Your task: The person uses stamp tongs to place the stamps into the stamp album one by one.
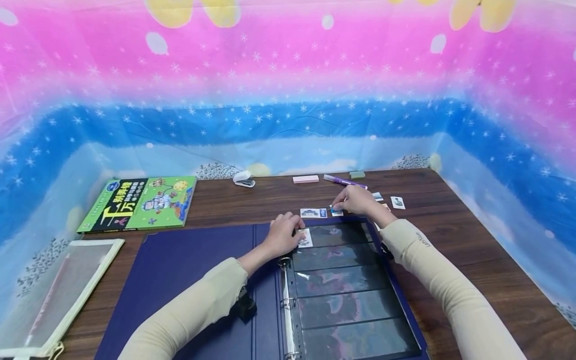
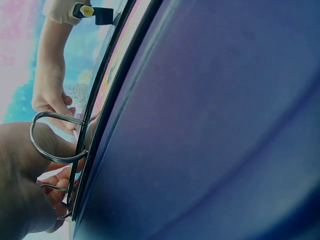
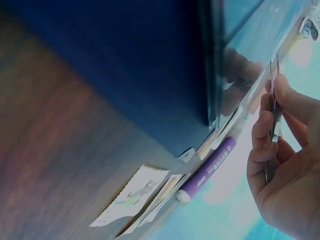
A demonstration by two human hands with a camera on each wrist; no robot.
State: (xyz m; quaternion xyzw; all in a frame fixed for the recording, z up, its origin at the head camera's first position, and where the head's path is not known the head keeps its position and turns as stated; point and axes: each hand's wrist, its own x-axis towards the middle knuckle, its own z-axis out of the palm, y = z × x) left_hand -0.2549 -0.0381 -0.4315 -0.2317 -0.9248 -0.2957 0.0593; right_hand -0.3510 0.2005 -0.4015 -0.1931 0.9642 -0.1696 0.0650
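Note:
My left hand (image 1: 281, 236) rests at the top inner corner of a black pocketed stamp page (image 1: 342, 256), fingers lightly bent. Its thumb touches a small stamp (image 1: 307, 239) in the top row, partly covered by the hand. The page sits in an open blue ring binder (image 1: 198, 280); a metal ring (image 2: 34, 135) stands in front of the left hand in the left wrist view. With my right hand (image 1: 357, 201) I pinch metal tweezers (image 3: 276, 120) beyond the binder's top edge. Their tips are right by a blue stamp (image 1: 336, 212), beside a wider stamp (image 1: 310, 213).
More stamps (image 1: 398, 202) lie right of my right hand. Behind are a purple marker (image 1: 337, 180), a pink block (image 1: 305, 179), a green block (image 1: 357, 175) and a white stapler (image 1: 244, 179). At left lie a green book (image 1: 148, 202) and a mesh zip pouch (image 1: 67, 290).

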